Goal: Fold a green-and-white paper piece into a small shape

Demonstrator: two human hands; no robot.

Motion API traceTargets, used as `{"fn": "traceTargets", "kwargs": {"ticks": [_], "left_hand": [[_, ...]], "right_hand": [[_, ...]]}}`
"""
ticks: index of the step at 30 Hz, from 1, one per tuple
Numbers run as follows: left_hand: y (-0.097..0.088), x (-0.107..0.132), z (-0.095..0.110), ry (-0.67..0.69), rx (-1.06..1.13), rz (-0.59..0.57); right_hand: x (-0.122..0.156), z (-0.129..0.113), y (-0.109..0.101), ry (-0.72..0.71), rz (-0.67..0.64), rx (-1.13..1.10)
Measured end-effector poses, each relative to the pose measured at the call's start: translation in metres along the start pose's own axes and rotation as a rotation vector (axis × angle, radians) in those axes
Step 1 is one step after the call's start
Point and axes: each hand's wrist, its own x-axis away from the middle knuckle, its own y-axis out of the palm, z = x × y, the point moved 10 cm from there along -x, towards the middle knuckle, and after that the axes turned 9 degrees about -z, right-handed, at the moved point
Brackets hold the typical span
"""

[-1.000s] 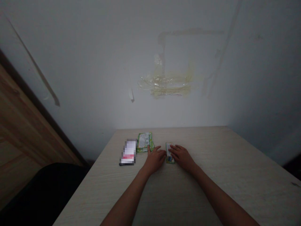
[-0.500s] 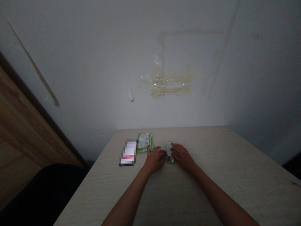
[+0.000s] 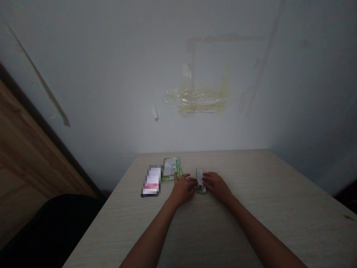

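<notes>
Both my hands rest on a pale wooden table (image 3: 251,223), close together. Between them lies a small green and white packet (image 3: 200,178). My right hand (image 3: 216,185) lies on its right side with fingers stretched flat over it. My left hand (image 3: 184,188) touches the packet's left edge with loosely curled fingers, thumb pointing up toward a second, larger green packet (image 3: 171,168).
A phone with a lit, blurred screen (image 3: 152,181) lies left of the larger packet. The table's far edge meets a white wall with old tape marks (image 3: 195,100). A wooden panel (image 3: 22,156) and a dark shape (image 3: 55,227) stand to the left.
Both hands have drawn slightly closer around the small packet; otherwise little has moved.
</notes>
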Motion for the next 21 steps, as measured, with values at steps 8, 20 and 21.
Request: {"fn": "traceTargets", "kwargs": {"ticks": [8,20,21], "left_hand": [[0.0021,0.0002,-0.0017,0.008,-0.019,0.005],[0.0028,0.0,-0.0017,0.009,-0.037,0.008],[0.0032,-0.0001,-0.0022,0.009,-0.034,0.007]], "right_hand": [[0.0001,-0.0039,-0.0011,-0.006,-0.005,0.025],[-0.0008,-0.0054,-0.0008,0.002,-0.024,0.042],[-0.001,-0.0051,-0.0003,0.0,-0.025,0.043]]}}
